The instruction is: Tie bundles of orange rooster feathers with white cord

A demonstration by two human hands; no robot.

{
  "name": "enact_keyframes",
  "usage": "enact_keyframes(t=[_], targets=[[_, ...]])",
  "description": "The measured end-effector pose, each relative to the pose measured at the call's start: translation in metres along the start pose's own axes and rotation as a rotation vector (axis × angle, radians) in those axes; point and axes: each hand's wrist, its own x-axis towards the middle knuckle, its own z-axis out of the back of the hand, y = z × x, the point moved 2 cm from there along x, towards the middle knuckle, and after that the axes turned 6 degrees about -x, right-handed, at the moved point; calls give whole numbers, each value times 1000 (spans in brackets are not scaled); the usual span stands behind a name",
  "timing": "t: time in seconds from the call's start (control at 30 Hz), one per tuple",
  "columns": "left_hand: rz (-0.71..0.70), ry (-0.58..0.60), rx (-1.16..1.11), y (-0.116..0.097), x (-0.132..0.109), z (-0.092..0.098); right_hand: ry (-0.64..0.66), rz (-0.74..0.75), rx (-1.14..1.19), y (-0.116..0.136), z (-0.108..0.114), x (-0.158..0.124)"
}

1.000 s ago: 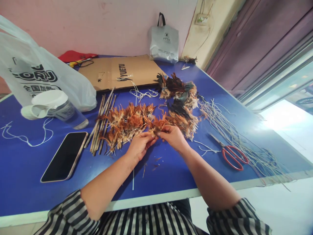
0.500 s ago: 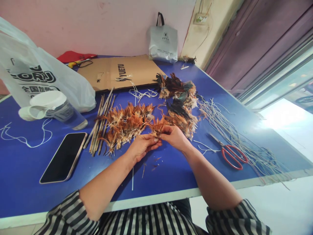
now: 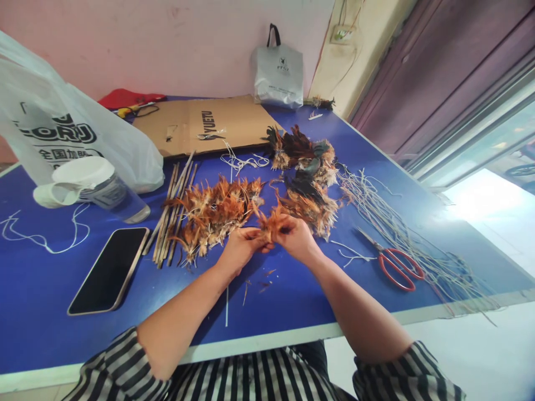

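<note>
Between my fingertips I hold a small bunch of orange-brown feathers (image 3: 271, 221), tips pointing away from me. My left hand (image 3: 244, 248) pinches its lower end from the left. On the other side, my right hand (image 3: 296, 238) is closed on the same bunch, thumb and fingers together. Just left of the hands lies a row of tied brown feather bunches (image 3: 217, 214) on the blue table. A pile of orange and dark feathers (image 3: 311, 195) rests behind my right hand. A few loose feather bits (image 3: 265, 281) lie in front.
Thin sticks (image 3: 173, 214) lie left of the feathers, beside a phone (image 3: 108, 271) and a plastic cup (image 3: 112, 192). Red-handled scissors (image 3: 401, 268) and a spread of long strings (image 3: 388, 217) are at the right. Flat cardboard (image 3: 179, 125) and a silver bag (image 3: 278, 75) sit at the back.
The feather bunch has tipped more upright between my fingers. My right hand has shifted slightly and turned on it; the things on the table stay put.
</note>
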Motion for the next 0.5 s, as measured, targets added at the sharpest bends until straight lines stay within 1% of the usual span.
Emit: enact_keyframes(t=[0.1, 0.27, 0.37, 0.5], targets=[[18, -3, 4, 0, -1, -1, -20, -13, 50, -1, 0, 0], [-3, 7, -36, 1, -1, -2, -60, -10, 109, 0, -2, -1], [-16, 9, -29, 2, -1, -2, -33, -61, 174, 0, -4, -1], [-28, -38, -13, 2, -1, -2, -3, -131, 315, 1, -7, -1]])
